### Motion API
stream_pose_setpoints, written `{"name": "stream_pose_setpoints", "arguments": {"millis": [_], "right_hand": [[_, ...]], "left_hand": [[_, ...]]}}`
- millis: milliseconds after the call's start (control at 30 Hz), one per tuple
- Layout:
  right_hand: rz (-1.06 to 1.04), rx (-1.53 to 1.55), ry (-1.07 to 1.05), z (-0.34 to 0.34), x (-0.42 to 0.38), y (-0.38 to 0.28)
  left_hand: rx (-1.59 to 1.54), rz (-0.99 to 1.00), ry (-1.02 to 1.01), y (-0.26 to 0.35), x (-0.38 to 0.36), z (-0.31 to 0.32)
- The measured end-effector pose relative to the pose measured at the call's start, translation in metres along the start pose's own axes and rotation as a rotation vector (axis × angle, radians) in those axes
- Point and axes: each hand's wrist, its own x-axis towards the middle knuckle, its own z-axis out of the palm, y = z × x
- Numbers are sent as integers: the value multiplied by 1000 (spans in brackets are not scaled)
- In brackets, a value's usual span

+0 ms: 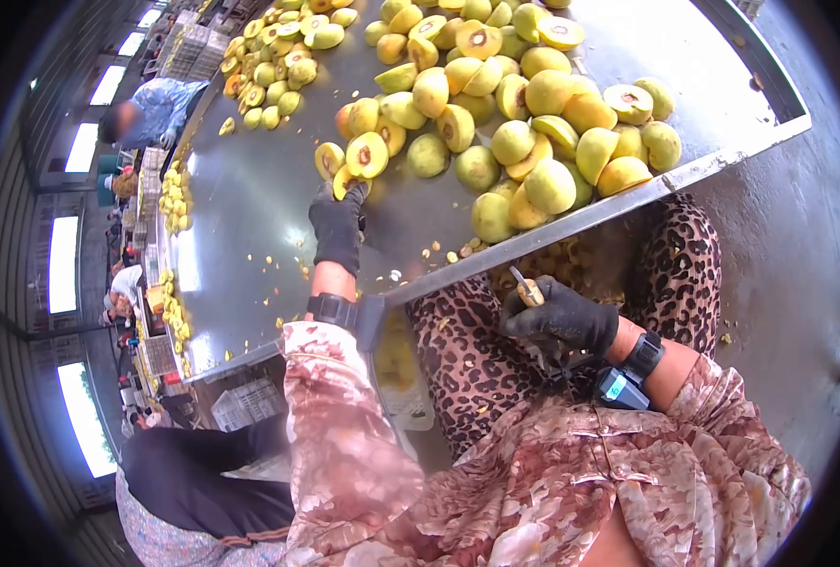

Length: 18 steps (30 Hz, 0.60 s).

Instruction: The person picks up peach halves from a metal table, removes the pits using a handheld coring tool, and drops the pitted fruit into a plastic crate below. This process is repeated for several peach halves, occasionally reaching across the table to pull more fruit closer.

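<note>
My left hand [337, 231], in a dark glove, reaches out over the metal table [259, 213]. Its fingers close around a cut yellow peach half [346, 182] at the near edge of the pile. Just beyond it lies another peach half [367, 155], its reddish pit hollow facing up. Over my lap, my right hand [566, 317], also gloved, is wrapped round a small pitting knife [531, 294] with a pale handle and a thin metal tip pointing up toward the table edge. Its lower fingers are partly hidden.
Many peach halves [552, 186] are heaped along the raised table rim [618, 200], with another heap [278, 71] farther off. Small pit scraps dot the table. A seated person's dark-trousered leg [203, 482] is at lower left; a co-worker in blue [165, 109] is across the table.
</note>
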Motion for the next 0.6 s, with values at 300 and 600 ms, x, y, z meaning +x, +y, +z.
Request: {"name": "stream_pose_setpoints", "arguments": {"millis": [300,600], "right_hand": [[-447,-270,51,19,-2,-4],[-603,-398,363,29,-5,-4]], "left_hand": [[-201,139,-142,26,-103,-13],[-553,177,-276,45,-241,79]]}}
